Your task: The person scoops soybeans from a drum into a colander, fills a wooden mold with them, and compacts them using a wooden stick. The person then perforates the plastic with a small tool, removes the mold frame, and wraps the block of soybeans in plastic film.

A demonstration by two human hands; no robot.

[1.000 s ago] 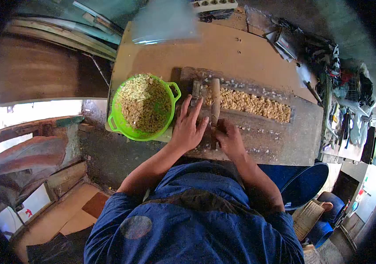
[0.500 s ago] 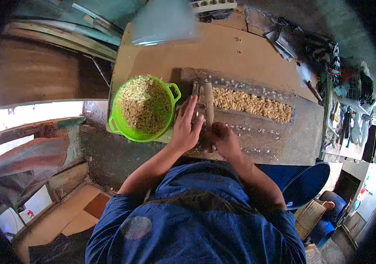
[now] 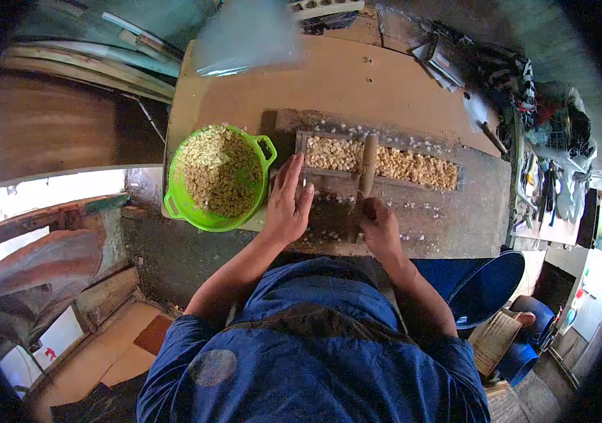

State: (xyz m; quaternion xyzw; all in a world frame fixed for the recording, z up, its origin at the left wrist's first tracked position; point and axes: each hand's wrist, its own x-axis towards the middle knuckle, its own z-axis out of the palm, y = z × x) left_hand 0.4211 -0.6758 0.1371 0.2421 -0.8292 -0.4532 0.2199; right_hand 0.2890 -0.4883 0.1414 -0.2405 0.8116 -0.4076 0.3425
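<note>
A long wooden mould (image 3: 378, 190) lies on the table, its narrow slot packed with pale, puffed grain-like pieces (image 3: 417, 169). Across the slot stands a light wooden rolling-pin-like stick (image 3: 369, 166), its lower end by my right hand (image 3: 380, 229). The fingers of that hand are curled closed around this end. At the mould's left end rests my left hand (image 3: 288, 211), fingers stretched out and nothing held. To its left is a green colander-like basin (image 3: 271, 151) with two handles, filled with similar loose pieces (image 3: 220, 169).
A brown board tabletop (image 3: 329, 77) carries a clear plastic bag (image 3: 248, 42) at the back. Bags and clutter (image 3: 555, 169) hang along the right side. A blue barrel (image 3: 491, 289) stands below the table's front right edge.
My right hand has moved the wooden stick rightward from the mould's left end, uncovering the pieces there. My left hand has shifted slightly left and no longer touches the stick.
</note>
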